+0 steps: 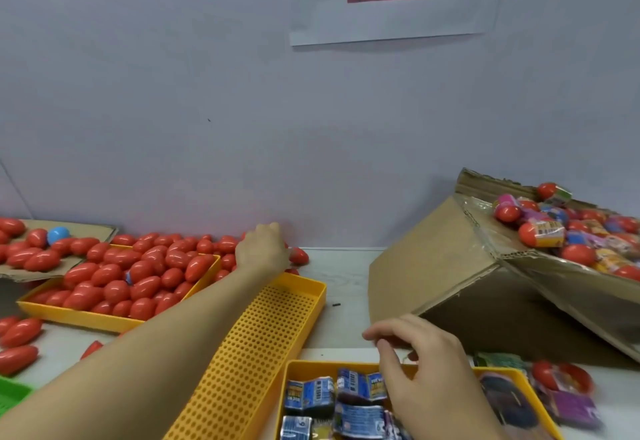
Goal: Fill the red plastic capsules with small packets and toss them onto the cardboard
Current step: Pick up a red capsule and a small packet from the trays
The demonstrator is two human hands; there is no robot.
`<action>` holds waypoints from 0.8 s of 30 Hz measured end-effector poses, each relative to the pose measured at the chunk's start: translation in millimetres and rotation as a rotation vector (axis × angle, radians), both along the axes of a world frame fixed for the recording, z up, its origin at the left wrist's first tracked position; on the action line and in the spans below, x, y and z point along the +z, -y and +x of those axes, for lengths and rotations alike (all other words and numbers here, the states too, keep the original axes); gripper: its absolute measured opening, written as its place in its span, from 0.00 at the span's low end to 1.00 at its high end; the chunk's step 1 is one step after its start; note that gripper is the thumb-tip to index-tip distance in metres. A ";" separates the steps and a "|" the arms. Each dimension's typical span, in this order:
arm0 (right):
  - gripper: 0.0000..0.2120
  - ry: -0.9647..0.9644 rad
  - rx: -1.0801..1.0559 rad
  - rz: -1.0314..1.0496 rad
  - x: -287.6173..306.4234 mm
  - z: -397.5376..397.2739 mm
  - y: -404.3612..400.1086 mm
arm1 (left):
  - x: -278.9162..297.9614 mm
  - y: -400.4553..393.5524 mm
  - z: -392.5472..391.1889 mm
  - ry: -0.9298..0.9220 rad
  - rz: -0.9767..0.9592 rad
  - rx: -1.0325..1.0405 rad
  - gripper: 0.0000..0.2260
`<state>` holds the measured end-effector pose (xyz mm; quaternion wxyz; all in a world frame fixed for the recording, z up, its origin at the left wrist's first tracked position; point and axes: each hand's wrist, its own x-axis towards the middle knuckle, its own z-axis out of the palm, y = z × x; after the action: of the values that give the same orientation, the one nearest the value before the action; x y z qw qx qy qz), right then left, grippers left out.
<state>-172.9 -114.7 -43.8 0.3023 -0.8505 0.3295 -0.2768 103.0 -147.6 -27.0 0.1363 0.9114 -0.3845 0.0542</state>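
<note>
1. Two bare hands work apart: the left hand (265,249) reaches across the perforated yellow plastic tray (256,346) to the loose red capsules (298,255) by the wall, probably to fetch one; whether its grip has closed I cannot tell.
2. The right hand (420,367) hovers over the yellow tray of small blue foil packets (346,396), fingers curled, seemingly pinching nothing, likely picking a filler.
3. Glossy, egg-shaped red plastic capsules (117,280) heap the far tray on the bench (343,276); filled ones lie on the tilted brown cardboard box (433,266).
</note>
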 end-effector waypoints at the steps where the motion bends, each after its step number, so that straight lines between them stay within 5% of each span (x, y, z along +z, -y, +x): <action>1: 0.13 0.039 -0.009 0.000 0.2 -0.8 -0.6 | 4.5 -3.3 -4.5 0.017 -0.048 -0.002 0.14; 5: 0.10 0.104 0.008 0.038 1.6 -4.7 -4.7 | 27.1 -24.6 -40.8 -0.187 -0.388 -0.109 0.14; 9: 0.09 0.012 0.053 0.063 0.7 -6.3 -8.3 | 49.0 -50.2 -99.8 -0.734 -0.757 -0.198 0.09; 14: 0.10 0.209 0.004 0.089 7.1 -4.6 -14.2 | 54.5 -96.0 -158.2 -1.354 -1.121 -0.229 0.09; 24: 0.08 0.594 0.093 0.432 15.0 -2.8 -15.3 | 17.3 -129.9 -173.6 -1.095 -0.993 -0.469 0.11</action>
<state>-175.7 -99.3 -28.9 0.5694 -0.6639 0.2392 -0.4216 -70.5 -17.7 -9.7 0.7075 0.5352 -0.3756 -0.2682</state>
